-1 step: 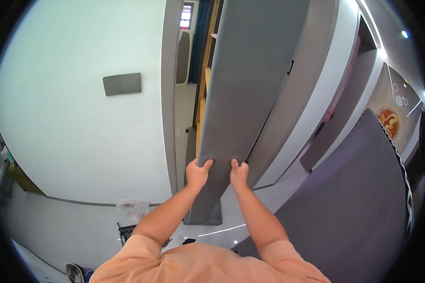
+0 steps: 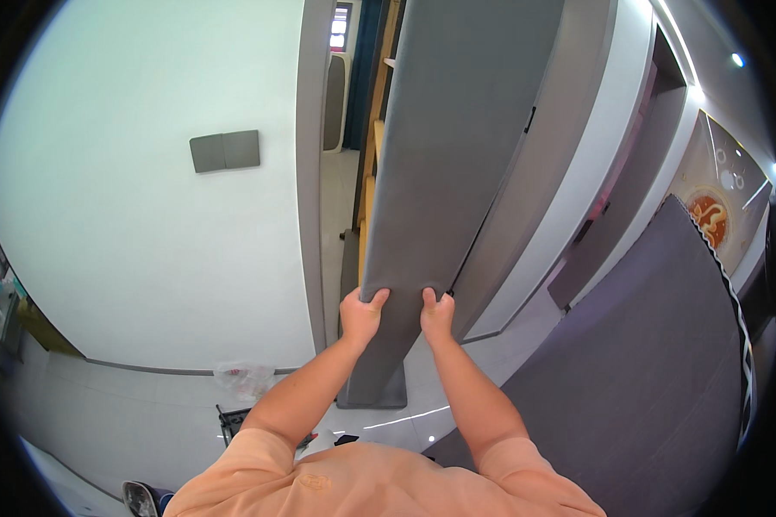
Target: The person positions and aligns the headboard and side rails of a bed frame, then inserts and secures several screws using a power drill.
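Grasping the panel (image 2: 457, 155) by both edges, with left hand (image 2: 362, 319) at seven o'clock and right hand (image 2: 437, 319) at five; apparently midway: taken hold of, not yet let go.

Grey panel (image 2: 457, 155): upper end cut off by frame. Left hand (image 2: 361, 319), right hand (image 2: 437, 317): fingers largely hidden behind panel. Shirt emblem (image 2: 316, 482): illegible.

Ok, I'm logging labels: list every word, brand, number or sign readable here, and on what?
No text can be read.
Shirt: small chest mark, too blurred.
Plastic bag: faint reddish print, too small.
Grey board, gripped by the left hand and right hand: no lettering visible.
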The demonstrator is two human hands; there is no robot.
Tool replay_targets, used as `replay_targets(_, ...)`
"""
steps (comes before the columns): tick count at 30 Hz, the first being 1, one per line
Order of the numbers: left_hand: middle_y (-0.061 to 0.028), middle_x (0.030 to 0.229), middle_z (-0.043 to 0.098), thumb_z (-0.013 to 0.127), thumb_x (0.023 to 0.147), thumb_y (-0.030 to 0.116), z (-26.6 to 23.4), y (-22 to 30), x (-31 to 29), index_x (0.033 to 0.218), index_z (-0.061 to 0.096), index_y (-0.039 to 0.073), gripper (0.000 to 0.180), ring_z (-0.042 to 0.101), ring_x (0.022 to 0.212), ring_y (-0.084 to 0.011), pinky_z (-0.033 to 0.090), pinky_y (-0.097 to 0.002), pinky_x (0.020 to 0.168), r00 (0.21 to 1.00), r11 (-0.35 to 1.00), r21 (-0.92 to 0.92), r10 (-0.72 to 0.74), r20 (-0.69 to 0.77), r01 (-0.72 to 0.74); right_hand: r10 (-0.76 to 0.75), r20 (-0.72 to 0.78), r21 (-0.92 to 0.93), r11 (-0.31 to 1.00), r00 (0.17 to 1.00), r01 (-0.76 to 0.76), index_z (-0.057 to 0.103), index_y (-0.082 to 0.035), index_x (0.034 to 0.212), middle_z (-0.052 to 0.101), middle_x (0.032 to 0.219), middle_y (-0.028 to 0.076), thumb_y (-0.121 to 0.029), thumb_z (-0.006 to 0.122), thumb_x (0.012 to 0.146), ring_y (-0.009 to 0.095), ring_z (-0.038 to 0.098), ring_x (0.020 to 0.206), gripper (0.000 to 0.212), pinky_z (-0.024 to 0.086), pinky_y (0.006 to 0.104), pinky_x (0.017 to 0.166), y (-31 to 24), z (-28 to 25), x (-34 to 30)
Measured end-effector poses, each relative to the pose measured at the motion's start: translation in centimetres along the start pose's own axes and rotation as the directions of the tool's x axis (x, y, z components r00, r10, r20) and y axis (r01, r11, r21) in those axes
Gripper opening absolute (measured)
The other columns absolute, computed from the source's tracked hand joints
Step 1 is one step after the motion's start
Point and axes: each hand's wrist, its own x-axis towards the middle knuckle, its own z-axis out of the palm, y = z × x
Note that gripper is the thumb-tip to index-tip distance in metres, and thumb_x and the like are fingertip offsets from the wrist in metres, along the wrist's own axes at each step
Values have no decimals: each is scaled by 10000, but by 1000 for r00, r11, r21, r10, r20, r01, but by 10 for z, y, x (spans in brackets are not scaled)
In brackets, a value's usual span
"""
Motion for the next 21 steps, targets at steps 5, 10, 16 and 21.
replay_targets(5, -130, 705, 624, 679, 694, 457, -25, 12, -42, 814, 616, -13, 489, 607, 666, -242, 454, -329, 619, 1000, 999, -47, 13, 11, -13, 10, -1, 28, 1000, 1000, -10, 581, 39, 785, 596, 712, 79, -658, 526, 715, 160, 549, 715, 703, 434, 307, 675, -25, -13, -43)
replay_targets(10, -126, 697, 622, 675, 689, 481, -67, 26, -77, 806, 617, -13, 510, 606, 659, -230, 453, -321, 613, 997, 1000, -23, 15, 70, -14, 4, -43, 3, 1000, 999, -4, 586, 46, 802, 609, 746, 88, -660, 521, 717, 171, 557, 732, 714, 436, 309, 686, -54, -15, -97)
replay_targets(16, -122, 675, 619, 678, 675, 502, -97, 50, -146, 801, 616, -13, 534, 604, 643, -219, 451, -318, 605, 998, 995, -98, -3, 59, 9, -17, -76, 31, 999, 997, 19, 589, 51, 796, 613, 757, 81, -655, 532, 714, 164, 556, 736, 713, 435, 308, 685, -99, -43, -159)
replay_targets(21, -120, 673, 619, 677, 677, 506, -108, 67, -188, 796, 617, -9, 532, 604, 648, -201, 451, -317, 599, 1000, 995, -95, 3, -16, -5, 56, 48, 13, 998, 997, -56, 550, 83, 864, 594, 840, 118, -663, 505, 726, 197, 534, 809, 760, 420, 331, 748, -124, -71, -195)
